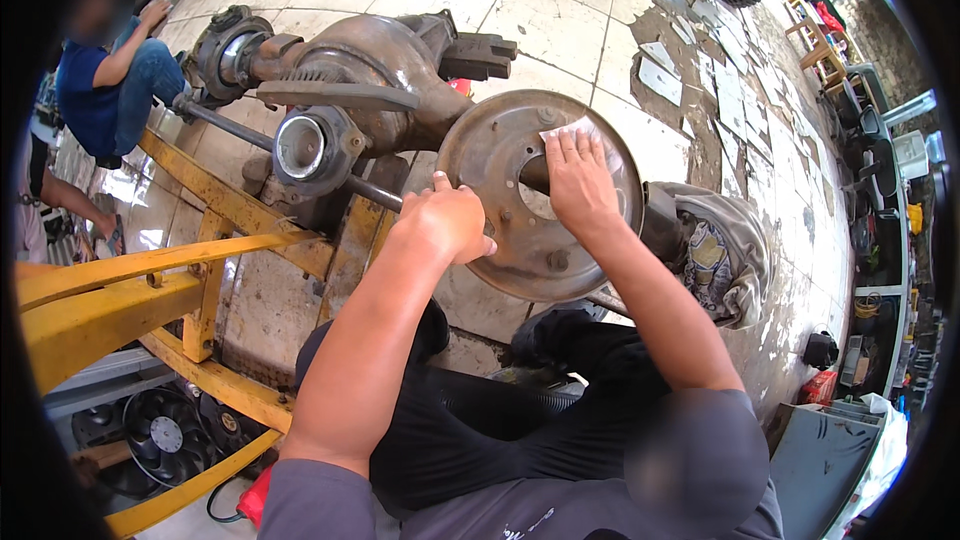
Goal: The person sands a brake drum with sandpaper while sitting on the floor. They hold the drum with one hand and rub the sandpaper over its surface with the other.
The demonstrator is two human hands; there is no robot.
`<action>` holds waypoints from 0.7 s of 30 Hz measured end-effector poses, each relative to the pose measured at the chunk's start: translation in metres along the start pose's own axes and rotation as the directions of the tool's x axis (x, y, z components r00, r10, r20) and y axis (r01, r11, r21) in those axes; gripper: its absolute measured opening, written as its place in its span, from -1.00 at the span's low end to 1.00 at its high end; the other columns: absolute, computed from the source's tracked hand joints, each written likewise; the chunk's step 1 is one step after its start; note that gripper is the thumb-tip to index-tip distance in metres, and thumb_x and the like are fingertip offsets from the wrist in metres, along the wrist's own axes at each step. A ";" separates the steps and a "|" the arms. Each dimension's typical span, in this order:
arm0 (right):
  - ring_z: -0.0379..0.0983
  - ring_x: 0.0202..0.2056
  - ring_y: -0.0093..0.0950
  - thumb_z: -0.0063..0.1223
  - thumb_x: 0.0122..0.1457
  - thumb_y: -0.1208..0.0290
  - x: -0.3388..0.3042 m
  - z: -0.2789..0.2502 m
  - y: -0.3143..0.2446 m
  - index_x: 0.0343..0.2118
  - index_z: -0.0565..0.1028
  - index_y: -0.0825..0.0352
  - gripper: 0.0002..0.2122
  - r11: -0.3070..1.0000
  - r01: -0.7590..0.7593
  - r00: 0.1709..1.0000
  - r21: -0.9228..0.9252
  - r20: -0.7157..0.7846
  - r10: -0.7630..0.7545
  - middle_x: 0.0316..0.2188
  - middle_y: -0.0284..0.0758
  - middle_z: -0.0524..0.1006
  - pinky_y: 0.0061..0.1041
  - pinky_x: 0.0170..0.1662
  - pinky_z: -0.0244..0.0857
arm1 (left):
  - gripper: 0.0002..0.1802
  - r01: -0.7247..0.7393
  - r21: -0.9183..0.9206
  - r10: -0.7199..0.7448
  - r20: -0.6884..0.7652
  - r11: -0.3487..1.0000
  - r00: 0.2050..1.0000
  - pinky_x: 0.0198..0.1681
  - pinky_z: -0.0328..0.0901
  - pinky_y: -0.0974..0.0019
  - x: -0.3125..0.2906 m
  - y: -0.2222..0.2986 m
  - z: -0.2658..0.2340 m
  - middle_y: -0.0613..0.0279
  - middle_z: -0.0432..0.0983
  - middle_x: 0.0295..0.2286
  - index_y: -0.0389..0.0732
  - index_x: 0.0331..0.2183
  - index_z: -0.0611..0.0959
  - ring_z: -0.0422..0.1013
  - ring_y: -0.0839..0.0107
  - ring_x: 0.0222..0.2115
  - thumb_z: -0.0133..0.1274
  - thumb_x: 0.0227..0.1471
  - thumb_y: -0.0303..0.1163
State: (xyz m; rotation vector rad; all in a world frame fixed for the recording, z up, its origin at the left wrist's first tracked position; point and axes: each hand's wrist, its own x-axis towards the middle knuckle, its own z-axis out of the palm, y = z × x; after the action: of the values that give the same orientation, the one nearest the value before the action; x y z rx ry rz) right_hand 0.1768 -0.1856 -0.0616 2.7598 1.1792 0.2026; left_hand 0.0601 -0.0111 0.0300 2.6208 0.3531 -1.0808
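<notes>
A round, worn brake backing plate (pixel 480 150) stands upright at the end of a greasy axle housing (pixel 370 50). My left hand (pixel 445 222) is closed around the plate's left rim, its thumb toward the near face. Fingers straight and close together, my right hand (pixel 582 180) presses a pale, thin sheet (pixel 572 126) against the plate's upper right. The sheet may be sandpaper or a wipe; I cannot tell which. Right of the plate's central hole, a bunched grey printed cloth (pixel 735 260) covers the axle end.
At my left is a yellow metal frame (pixel 120 325). A ring-shaped hub part (pixel 305 145) and a long rod (pixel 230 125) lie before the housing. Another person (pixel 110 90) crouches at the far left. Broken tiles (pixel 658 75) lie beyond; shelving (pixel 900 270) lines the right.
</notes>
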 end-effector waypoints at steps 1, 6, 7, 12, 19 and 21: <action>0.14 0.30 -0.08 -0.21 0.25 0.44 0.003 -0.003 -0.006 0.20 0.27 0.50 -0.55 0.998 -0.029 0.999 0.051 0.024 0.028 0.20 0.02 0.32 -0.17 0.34 -0.01 | -0.02 0.004 -0.001 -0.004 0.002 1.000 1.000 0.32 0.00 -0.11 0.000 -0.002 0.000 -0.32 -0.10 0.30 -0.33 0.28 0.17 0.10 0.03 0.28 0.14 0.07 0.08; 0.18 0.27 -0.12 -0.11 0.14 0.47 0.005 -0.005 -0.004 0.23 0.23 0.46 -0.46 0.990 -0.010 0.999 0.139 0.043 0.005 0.23 -0.01 0.29 -0.17 0.29 0.05 | -0.03 0.032 -0.010 -0.032 -0.011 0.999 0.999 0.30 0.01 0.04 0.002 -0.003 0.002 -0.13 -0.10 0.33 -0.26 0.29 0.20 0.13 0.07 0.28 0.14 0.07 0.13; 0.18 0.27 -0.13 -0.09 0.12 0.47 0.002 -0.006 0.001 0.23 0.23 0.44 -0.44 0.990 0.026 0.998 0.139 0.052 -0.034 0.24 -0.02 0.28 -0.16 0.28 0.06 | -0.03 0.032 -0.016 -0.032 -0.005 0.999 0.999 0.30 0.01 0.04 0.001 -0.002 0.003 -0.13 -0.10 0.33 -0.25 0.29 0.21 0.13 0.07 0.27 0.14 0.07 0.13; 0.18 0.27 -0.20 -0.05 0.11 0.47 -0.001 -0.036 0.002 0.27 0.22 0.37 -0.41 0.990 0.139 0.981 -0.034 0.139 -0.133 0.28 -0.12 0.24 -0.17 0.30 0.03 | -0.11 0.027 -0.023 -0.027 0.006 0.999 1.000 0.26 0.06 0.05 0.001 -0.008 0.006 -0.10 -0.08 0.34 -0.19 0.28 0.27 0.17 0.09 0.26 0.10 0.10 0.13; 0.06 0.34 -0.05 -0.27 0.28 0.51 0.009 0.008 -0.022 0.29 0.15 0.44 -0.51 0.990 0.010 0.996 0.141 0.086 -0.022 0.32 -0.02 0.14 -0.13 0.37 -0.06 | -0.16 0.017 -0.022 -0.017 0.020 1.000 1.000 0.25 0.07 0.04 0.004 -0.004 0.003 -0.11 -0.05 0.33 -0.15 0.25 0.35 0.19 0.07 0.25 0.10 0.10 0.14; 0.06 0.34 -0.07 -0.25 0.29 0.49 0.012 -0.003 -0.043 0.29 0.13 0.45 -0.50 0.987 0.053 0.991 0.151 0.114 -0.070 0.33 -0.01 0.11 -0.14 0.36 -0.03 | -0.15 0.029 -0.025 -0.029 0.003 0.999 1.000 0.25 0.06 0.04 0.006 -0.008 0.005 -0.11 -0.06 0.33 -0.18 0.25 0.34 0.19 0.07 0.25 0.11 0.09 0.14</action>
State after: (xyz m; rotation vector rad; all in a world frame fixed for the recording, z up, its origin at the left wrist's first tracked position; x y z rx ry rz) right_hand 0.1544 -0.1470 -0.0653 2.8086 1.2947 -0.0576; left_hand 0.0583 -0.0045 0.0212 2.6003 0.4022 -1.0818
